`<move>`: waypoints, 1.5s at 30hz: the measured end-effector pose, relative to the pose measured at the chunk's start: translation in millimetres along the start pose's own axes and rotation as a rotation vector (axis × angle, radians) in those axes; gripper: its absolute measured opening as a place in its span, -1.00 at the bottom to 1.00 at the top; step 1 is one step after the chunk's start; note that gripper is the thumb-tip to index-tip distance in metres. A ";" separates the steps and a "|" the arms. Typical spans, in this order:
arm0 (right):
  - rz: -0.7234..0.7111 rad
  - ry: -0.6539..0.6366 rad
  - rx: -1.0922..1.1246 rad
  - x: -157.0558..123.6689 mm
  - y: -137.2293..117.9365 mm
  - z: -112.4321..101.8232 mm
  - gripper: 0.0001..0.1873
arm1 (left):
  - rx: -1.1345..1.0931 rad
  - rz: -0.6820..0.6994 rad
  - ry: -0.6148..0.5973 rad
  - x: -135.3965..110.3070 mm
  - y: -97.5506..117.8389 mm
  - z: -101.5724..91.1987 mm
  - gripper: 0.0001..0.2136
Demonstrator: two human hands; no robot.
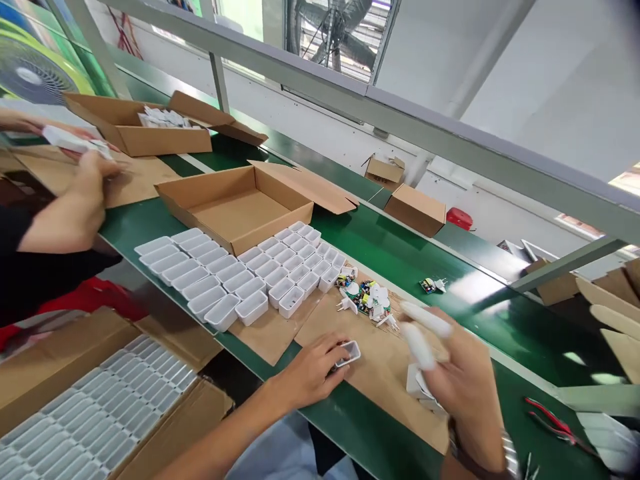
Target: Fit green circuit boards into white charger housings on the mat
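Observation:
My left hand (317, 367) rests at the cardboard sheet's near edge, its fingers closed on a small white plastic case (354, 351) with an open top. Blurred by motion, my right hand (463, 367) is raised over the right part of the sheet, with white finger covers (425, 319) on two outstretched, parted fingers. Just below it are white plastic pieces (416, 383), partly hidden by the hand. Between and beyond my hands lies a pile of circuit boards with white plugs (367, 300). Rows of open white cases (250, 273) stand to the left.
An open cardboard box (240, 207) sits behind the cases. A carton of white cases (100, 407) stands lower left. At far left, a co-worker's hands (83, 193) hold white items beside another box (165, 139). Red-handled pliers (555, 420) lie right; one board (433, 285) lies on the green belt.

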State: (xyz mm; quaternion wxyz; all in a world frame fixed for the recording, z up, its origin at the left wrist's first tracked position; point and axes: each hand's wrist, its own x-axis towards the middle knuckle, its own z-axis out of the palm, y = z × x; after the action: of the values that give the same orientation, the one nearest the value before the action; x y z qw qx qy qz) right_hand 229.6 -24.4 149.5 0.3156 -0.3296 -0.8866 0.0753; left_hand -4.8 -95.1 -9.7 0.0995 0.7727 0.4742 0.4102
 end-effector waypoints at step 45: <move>-0.020 -0.294 -0.111 -54.1 15.5 91.3 -0.49 | 0.056 -0.259 0.249 -12.3 -15.1 -1.9 -0.63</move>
State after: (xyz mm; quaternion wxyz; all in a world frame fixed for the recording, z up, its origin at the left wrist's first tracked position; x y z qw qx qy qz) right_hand 213.9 -39.7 44.5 0.1643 -0.3232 -0.9293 0.0707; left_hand -18.6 -97.6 -23.3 0.0706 0.6508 0.5896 0.4731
